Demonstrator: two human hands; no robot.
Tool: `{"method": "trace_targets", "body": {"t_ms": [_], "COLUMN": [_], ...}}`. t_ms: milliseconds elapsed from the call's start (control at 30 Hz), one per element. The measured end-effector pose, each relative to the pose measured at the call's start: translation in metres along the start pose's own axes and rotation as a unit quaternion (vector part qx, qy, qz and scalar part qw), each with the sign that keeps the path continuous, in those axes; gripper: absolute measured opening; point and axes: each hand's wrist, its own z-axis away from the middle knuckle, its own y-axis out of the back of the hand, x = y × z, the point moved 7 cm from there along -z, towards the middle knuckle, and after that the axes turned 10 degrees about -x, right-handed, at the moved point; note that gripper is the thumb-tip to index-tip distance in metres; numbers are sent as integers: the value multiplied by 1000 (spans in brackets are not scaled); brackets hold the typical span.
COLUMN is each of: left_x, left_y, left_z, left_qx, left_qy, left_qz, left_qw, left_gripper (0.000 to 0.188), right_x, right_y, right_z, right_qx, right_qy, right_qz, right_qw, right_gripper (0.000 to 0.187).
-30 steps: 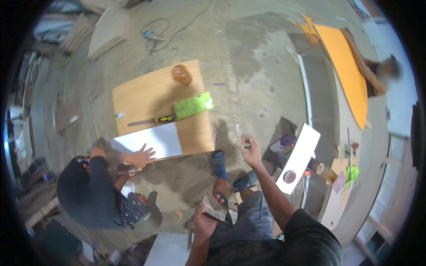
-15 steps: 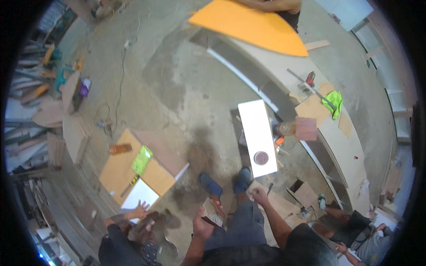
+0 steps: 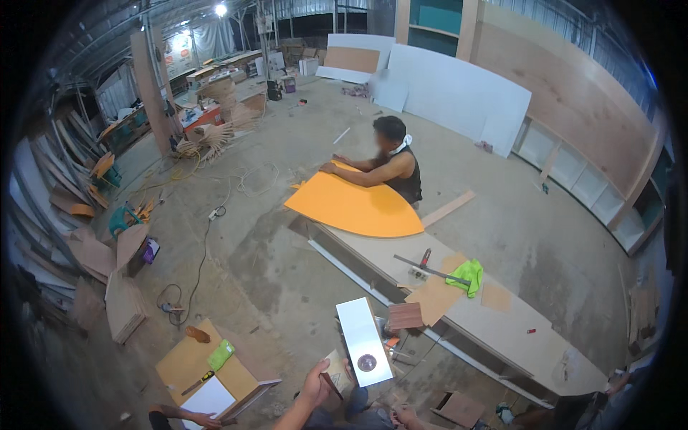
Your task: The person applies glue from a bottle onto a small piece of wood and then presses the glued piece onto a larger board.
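Two hands (image 3: 313, 387) apart, beige piece (image 3: 334, 366) in left

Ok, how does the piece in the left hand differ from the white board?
The piece is tan with a dark brown part; the board is white.
The piece is smaller than the board.
The piece is held in the left hand; the board carries a round dark thing.
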Motion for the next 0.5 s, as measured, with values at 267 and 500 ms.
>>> {"method": "trace_targets", "body": {"t_ms": [267, 500], "left_x": [-16, -32], "left_y": [-78, -43], "left_z": [10, 28], "left_qx": [-113, -117], "left_qy": [72, 77], "left_qz": [64, 48], "left_qw": [989, 989], "left_gripper": [49, 45], "right_x": [-4, -26], "right_y": [29, -11], "right_z": [35, 57], "right_qx": [98, 64], "right_qy": [-39, -27], "right_qz": [35, 52], "right_qw": [994, 996], "right_gripper": [35, 34]}}
